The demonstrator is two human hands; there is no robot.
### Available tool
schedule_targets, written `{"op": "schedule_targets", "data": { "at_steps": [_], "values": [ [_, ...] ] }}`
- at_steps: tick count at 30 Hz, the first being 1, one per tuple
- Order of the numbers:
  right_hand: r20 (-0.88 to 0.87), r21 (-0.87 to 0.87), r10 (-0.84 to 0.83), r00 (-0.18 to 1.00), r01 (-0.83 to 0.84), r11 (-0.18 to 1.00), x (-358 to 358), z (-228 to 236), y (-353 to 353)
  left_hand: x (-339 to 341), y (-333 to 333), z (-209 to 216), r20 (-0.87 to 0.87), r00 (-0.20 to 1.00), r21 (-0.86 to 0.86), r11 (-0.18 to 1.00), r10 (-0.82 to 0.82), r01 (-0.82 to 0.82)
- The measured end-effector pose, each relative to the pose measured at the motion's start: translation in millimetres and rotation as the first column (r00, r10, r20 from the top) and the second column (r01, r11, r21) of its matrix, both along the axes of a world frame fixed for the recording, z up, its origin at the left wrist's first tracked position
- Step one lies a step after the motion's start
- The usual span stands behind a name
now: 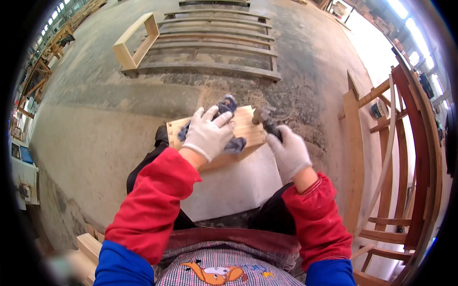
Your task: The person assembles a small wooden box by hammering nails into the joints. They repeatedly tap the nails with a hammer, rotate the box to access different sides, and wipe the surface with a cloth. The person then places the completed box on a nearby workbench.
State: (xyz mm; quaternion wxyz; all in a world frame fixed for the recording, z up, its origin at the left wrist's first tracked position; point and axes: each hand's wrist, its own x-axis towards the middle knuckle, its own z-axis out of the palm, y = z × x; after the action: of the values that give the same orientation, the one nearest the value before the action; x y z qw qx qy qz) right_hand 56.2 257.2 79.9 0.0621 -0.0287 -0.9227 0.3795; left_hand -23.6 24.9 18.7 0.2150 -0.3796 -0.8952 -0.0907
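- Left hand, white glove on, is lying over a bunched dark cloth, fingers spread a bit apart.
- That cloth sits on top of a pale wooden box, which is front and centre, just past the person's knees.
- Right hand, also gloved, has its fingers clamped round the dark handle of a hammer. Head's blurry by the box's right end, can't tell if it's touching.
- Box is on a whitish block.
- Far side: slatted wooden pallet on the floor, with an open wooden frame standing at its left end.
- Over right, reddish-brown wooden rack.
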Motion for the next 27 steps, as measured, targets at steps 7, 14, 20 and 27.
{"op": "schedule_targets", "data": {
  "at_steps": [7,14,20,27],
  "values": [
    [-0.143,-0.328,-0.148,0.979,0.094,0.94,8.8,10.0,-0.4,-2.0,1.6,2.7,-0.023,1.0,-0.048,0.999,-0.008,0.007],
    [0.015,-0.143,-0.161,0.987,0.161,0.977,-5.0,-2.1,12.0,-5.1,4.5,2.6,-0.05,0.998,-0.107,0.993,-0.046,0.04],
    [-0.164,-0.445,-0.168,0.972,0.079,0.892,-3.0,-12.4,13.3,-8.2,3.5,3.6,-0.055,0.997,-0.119,0.992,-0.052,0.046],
    [-0.069,-0.146,-0.138,0.988,0.127,0.981,-8.4,-11.3,15.3,-7.6,3.1,1.4,-0.06,0.997,-0.112,0.993,-0.048,0.041]
  ]
}}
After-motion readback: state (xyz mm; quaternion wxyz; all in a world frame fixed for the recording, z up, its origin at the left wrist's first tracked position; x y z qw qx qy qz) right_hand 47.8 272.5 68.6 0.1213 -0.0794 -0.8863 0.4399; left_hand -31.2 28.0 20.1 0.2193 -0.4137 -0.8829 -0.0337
